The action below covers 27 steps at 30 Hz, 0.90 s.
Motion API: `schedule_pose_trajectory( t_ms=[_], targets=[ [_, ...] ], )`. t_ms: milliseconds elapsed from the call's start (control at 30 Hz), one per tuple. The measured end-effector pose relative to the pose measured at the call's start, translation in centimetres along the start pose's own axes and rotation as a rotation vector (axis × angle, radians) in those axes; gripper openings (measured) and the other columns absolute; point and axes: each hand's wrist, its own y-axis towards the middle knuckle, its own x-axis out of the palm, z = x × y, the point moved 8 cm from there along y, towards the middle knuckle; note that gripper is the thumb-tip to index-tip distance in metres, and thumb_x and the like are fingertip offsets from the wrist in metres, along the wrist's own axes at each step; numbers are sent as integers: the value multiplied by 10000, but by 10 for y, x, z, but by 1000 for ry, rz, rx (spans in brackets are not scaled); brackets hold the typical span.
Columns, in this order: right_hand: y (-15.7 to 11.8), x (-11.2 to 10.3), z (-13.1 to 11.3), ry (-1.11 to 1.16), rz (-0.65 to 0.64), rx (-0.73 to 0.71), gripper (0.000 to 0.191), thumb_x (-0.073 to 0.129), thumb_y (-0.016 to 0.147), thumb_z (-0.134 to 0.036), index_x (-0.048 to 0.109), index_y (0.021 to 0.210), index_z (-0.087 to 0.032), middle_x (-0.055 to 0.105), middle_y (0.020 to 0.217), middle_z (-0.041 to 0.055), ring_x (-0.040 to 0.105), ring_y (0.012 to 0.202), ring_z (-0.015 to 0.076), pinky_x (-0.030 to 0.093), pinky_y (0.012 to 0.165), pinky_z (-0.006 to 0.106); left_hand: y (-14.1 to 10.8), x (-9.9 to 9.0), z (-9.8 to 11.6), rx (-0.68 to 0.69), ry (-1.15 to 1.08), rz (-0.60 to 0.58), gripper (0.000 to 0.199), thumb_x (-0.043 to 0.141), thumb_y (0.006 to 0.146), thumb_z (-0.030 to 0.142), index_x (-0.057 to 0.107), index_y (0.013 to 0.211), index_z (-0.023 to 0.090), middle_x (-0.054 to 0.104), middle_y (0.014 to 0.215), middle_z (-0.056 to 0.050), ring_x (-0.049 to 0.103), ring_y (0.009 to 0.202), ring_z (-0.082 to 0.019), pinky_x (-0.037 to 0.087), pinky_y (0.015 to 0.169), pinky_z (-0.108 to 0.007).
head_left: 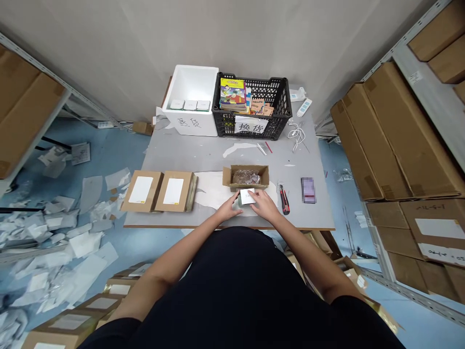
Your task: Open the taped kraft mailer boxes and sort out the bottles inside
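Observation:
A small white box with dark marks on its top sits between my two hands, near the table's front edge. My left hand grips its left side, thumb and fingertips against it. From the right, my right hand holds it with fingers on its top and side. Just beyond stands an opened cardboard carton, flaps spread, with clear plastic wrap inside. White paper lies under the carton and my hands. Right of my right hand rests a red and black box cutter.
Two labelled cartons stand at the left, a phone at the right. Behind are a white foam box with small white boxes and a black crate with booklets. Shelves of cartons flank the table; scrap paper litters the floor.

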Motion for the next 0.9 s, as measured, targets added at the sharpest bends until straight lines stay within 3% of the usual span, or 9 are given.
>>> schedule_pose_trajectory(
  t_ms=[67, 133, 233, 400, 567, 667, 800, 900],
  targets=[
    [10, -4, -7, -25, -28, -82, 533, 592, 845, -237, 509, 1370, -211, 461, 1377, 157, 433, 1272, 311, 401, 1035, 487, 2, 2, 3, -5, 42, -3, 1016, 773, 690, 372, 204, 1521, 233, 288, 1555, -133, 350, 1392, -316, 314, 1126, -462],
    [19, -6, -13, -62, -83, -149, 493, 595, 847, -239, 541, 1335, -192, 435, 1422, 166, 420, 1296, 315, 389, 1042, 488, 7, 0, 4, -24, 65, 49, 1008, 760, 709, 390, 189, 1522, 224, 287, 1554, -137, 339, 1399, -310, 295, 1136, -461],
    [29, -9, -21, -170, -146, -225, 477, 630, 826, -235, 569, 1290, -145, 482, 1384, 203, 435, 1282, 341, 357, 1052, 511, 16, -5, 6, -22, 73, 88, 922, 733, 737, 387, 242, 1501, 227, 364, 1517, -124, 388, 1370, -290, 321, 1120, -449],
    [31, -4, -35, -296, -221, -340, 497, 613, 827, -239, 546, 1302, -107, 573, 1245, 239, 538, 1148, 356, 376, 999, 525, 20, -11, 13, 48, 103, 12, 841, 737, 718, 374, 349, 1449, 225, 479, 1439, -87, 473, 1301, -268, 363, 1092, -415],
    [31, 1, -39, -318, -219, -353, 581, 547, 843, -239, 453, 1397, -92, 583, 1233, 258, 582, 1076, 356, 434, 915, 490, 26, -19, 8, 34, 124, -9, 845, 746, 690, 357, 383, 1434, 189, 484, 1433, -118, 468, 1305, -290, 353, 1098, -422],
    [37, -4, -33, -277, -217, -293, 557, 494, 872, -238, 445, 1416, -124, 654, 1128, 198, 624, 987, 322, 460, 871, 439, 28, -18, 8, 46, 92, -72, 854, 743, 677, 328, 377, 1437, 200, 472, 1445, -108, 482, 1289, -290, 371, 1081, -421],
    [53, -32, -13, -84, 6, -90, 486, 359, 939, -190, 428, 1419, -225, 636, 1209, 91, 617, 1006, 243, 477, 854, 356, 23, -16, 17, 27, 79, -113, 911, 775, 651, 345, 355, 1445, 191, 453, 1455, -126, 484, 1280, -306, 377, 1068, -424],
    [57, -49, -1, -82, 202, -1, 368, 349, 968, -196, 556, 1271, -205, 611, 1171, 98, 571, 1040, 233, 464, 864, 342, 20, -12, 28, -16, 97, -75, 912, 778, 664, 418, 350, 1438, 193, 473, 1431, -133, 496, 1261, -312, 399, 1039, -420]
  ],
)
